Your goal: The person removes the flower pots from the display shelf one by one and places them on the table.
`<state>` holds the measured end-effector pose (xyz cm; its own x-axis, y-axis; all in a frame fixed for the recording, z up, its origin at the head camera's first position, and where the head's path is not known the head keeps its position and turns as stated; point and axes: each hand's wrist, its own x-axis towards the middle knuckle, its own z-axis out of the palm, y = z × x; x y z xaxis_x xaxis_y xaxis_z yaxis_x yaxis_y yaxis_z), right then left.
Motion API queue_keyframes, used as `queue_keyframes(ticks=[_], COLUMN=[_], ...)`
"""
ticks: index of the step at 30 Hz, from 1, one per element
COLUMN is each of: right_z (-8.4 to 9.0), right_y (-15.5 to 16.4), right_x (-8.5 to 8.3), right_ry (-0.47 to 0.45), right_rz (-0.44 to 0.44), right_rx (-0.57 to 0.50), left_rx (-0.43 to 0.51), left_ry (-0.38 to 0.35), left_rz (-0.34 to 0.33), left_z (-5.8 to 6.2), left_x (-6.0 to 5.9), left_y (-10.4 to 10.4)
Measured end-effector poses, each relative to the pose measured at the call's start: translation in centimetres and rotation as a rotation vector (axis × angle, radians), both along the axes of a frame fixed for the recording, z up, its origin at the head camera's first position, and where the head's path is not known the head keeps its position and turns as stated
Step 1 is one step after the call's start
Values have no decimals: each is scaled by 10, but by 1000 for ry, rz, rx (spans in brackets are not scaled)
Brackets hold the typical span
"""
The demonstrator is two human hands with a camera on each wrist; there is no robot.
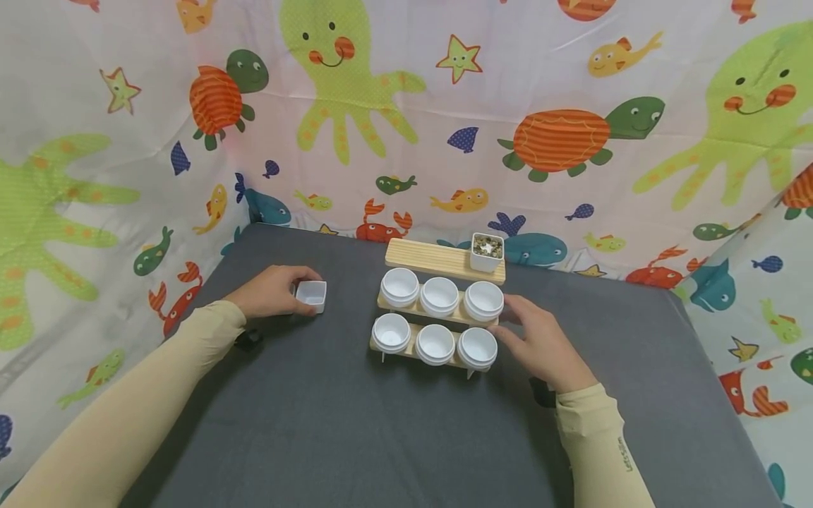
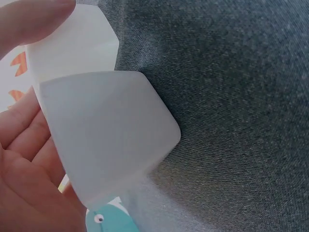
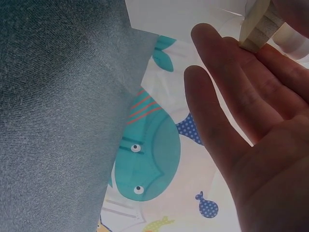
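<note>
My left hand (image 1: 274, 291) grips a small square white pot (image 1: 311, 295) at the left of the table. In the left wrist view the pot's smooth outer walls (image 2: 106, 135) show, with fingers and palm behind them. Right of the middle stands a tiered wooden stand (image 1: 425, 257) with clear supports. Several round white pots (image 1: 435, 343) sit on its two lower tiers. My right hand (image 1: 540, 339) holds the stand's right end. In the right wrist view the board end (image 3: 260, 26) lies between thumb and fingers, while the lowest finger (image 3: 200, 89) extends away from it.
A square pot filled with small pieces and a white star (image 1: 487, 252) stands at the top tier's right end. Dark grey cloth (image 1: 394, 430) covers the table. A curtain printed with sea animals (image 1: 406, 106) hangs along the back and both sides.
</note>
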<state>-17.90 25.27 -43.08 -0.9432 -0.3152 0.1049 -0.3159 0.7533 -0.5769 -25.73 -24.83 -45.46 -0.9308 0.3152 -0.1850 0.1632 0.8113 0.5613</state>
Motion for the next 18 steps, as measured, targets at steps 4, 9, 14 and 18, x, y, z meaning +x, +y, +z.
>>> queue_keyframes(ticks=[4,9,14,18], right_z=[0,0,2,2], right_y=[0,-1,-1,0], right_x=[0,0,0,0], right_ry=[22,11,1,0], right_rz=[10,6,0,-5], right_rx=[-10,-7,-3,-2], left_rx=[4,-4,3,15], left_ry=[8,1,-10,-9], left_rz=[-11,-10,-10,-17], left_z=[0,0,0,2], left_x=[2,2,1,0], left_y=[-1,-1,-1,1])
